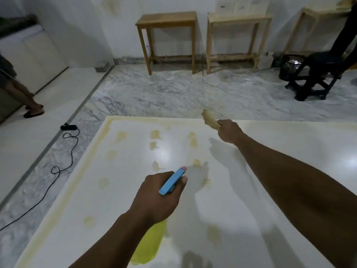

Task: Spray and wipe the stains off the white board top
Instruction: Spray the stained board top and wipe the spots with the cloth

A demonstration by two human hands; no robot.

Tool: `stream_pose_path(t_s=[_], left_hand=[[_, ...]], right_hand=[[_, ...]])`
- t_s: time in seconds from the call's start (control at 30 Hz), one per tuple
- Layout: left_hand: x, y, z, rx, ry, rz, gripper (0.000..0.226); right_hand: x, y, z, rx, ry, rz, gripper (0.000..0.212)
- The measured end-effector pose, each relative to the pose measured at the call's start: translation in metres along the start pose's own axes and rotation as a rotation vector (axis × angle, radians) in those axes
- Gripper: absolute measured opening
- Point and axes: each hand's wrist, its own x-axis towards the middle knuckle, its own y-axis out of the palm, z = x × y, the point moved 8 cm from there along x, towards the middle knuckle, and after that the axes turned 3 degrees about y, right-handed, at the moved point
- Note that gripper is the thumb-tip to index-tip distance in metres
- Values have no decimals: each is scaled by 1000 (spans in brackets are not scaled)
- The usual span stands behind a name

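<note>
The white board top [241,219] fills the lower half of the view and carries several yellowish stains [154,134]. My left hand [158,198] is shut on a spray bottle [172,180] with a blue head and pink nozzle tip pointing up and away; its yellow-green body [149,246] shows under my wrist. My right hand [229,131] reaches to the far edge of the board, shut on a bunched yellowish cloth [209,118] that sticks out past the knuckles.
Marble floor lies beyond the board. A black cable [63,163] with a plug block lies on the floor at left. Two wooden tables [167,20] stand against the far wall. A black stool [318,74] and bin sit at right. A person's legs [29,97] are at left.
</note>
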Motion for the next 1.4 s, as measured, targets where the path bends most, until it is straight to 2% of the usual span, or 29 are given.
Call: stream_pose_path(t_s=[0.1, 0.17, 0.2, 0.27, 0.37, 0.53, 0.67, 0.77, 0.83, 0.9, 0.97, 1.03, 1.07, 1.13, 1.2, 1.27, 1.33, 1.4], left_hand=[[24, 5, 13, -19, -6, -5, 43], [31, 10, 25, -36, -16, -4, 42], [32, 12, 31, -39, -20, -4, 43], [31, 15, 44, -28, -33, 5, 44], [19, 15, 57, -34, -64, 23, 43], [-18, -2, 53, -14, -56, 37, 48], [-78, -22, 45, 15, -13, 59, 43], [-131, -36, 46, 8, 9, 76, 40], [-162, -48, 47, 15, 32, 75, 43], [-184, -64, 44, 3, 62, 77, 34], [-192, -79, 42, -2, 80, 81, 27], [-194, -94, 43, 7, 89, 75, 31], [-193, -100, 43, 10, 92, 74, 36], [-183, -107, 42, 3, 97, 73, 39], [-164, -111, 41, 0, 117, 74, 37], [-137, -112, 44, 0, 138, 85, 29], [-110, -113, 50, -3, 140, 93, 20], [-78, -113, 61, -5, 122, 106, 22]], right_hand=[[58, 56, 8, -55, -91, 54, 48], [71, 116, 0, -181, -147, 157, 55], [70, 139, -3, -250, -194, 143, 63], [57, 164, -11, -282, -262, 73, 55], [12, 175, -26, -306, -335, 56, 57], [-119, 186, -65, -213, -285, -6, 61], [-246, 200, -78, -204, -235, -79, 64], [-330, 212, -84, -184, -237, -158, 58], [-360, 210, -82, -169, -107, -74, 43], [-379, 199, -72, -103, 91, 79, 28], [-385, 181, -65, 259, 259, 183, 17], [-397, 175, -56, 700, 397, 345, 26], [-402, 175, -51, 856, 440, 435, 31], [-405, 175, -40, 991, 476, 566, 35], [-386, 173, -26, 966, 434, 627, 42], [-345, 163, -8, 838, 377, 621, 44], [-286, 142, 11, 687, 316, 516, 33], [-214, 113, 36, 512, 234, 331, 29]])
